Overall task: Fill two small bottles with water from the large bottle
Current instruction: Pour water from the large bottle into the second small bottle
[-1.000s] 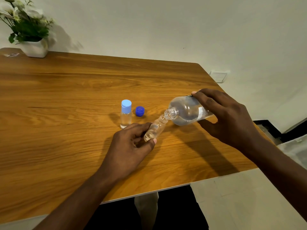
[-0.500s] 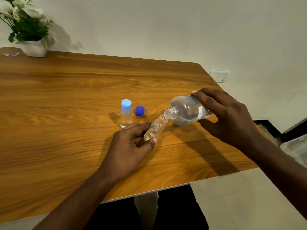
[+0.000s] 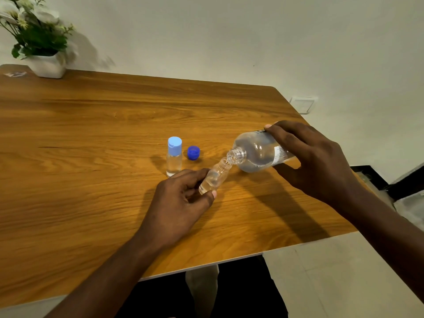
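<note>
- The large bottle (image 3: 259,154) is gripped by the right hand (image 3: 314,161) and tipped on its side, its open mouth touching the mouth of an uncapped small bottle (image 3: 214,177).
- That small bottle, partly filled, is pinched tilted by the left hand (image 3: 179,203) above the table (image 3: 91,157).
- A capped small bottle (image 3: 174,157) stands upright behind, just beside a blue cap (image 3: 193,152).
- A potted plant (image 3: 39,40) is seen at the far corner.

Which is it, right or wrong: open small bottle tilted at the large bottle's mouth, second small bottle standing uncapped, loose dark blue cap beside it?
One error: the second small bottle is capped, with a light blue cap, as the head view shows. The rest holds: open small bottle tilted at the mouth of the large bottle, loose dark blue cap beside the standing one.
</note>
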### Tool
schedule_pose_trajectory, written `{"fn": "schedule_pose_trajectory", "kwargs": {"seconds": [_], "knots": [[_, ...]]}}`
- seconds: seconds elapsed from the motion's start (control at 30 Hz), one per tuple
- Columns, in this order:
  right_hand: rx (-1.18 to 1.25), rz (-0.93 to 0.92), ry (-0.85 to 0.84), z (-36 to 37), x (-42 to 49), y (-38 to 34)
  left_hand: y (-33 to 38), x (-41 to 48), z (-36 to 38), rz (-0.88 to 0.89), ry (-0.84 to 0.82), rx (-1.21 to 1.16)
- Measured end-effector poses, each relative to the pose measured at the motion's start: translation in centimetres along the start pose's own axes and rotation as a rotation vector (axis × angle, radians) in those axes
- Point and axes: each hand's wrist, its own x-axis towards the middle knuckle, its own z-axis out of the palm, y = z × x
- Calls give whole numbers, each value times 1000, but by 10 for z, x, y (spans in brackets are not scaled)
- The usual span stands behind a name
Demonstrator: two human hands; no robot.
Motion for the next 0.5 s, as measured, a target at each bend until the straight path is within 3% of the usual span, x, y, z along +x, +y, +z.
{"fn": "schedule_pose_trajectory", "kwargs": {"seconds": [0.5], "knots": [[-2, -5, -4, 0, 0, 0, 1, 0, 1, -17, 3, -14]]}}
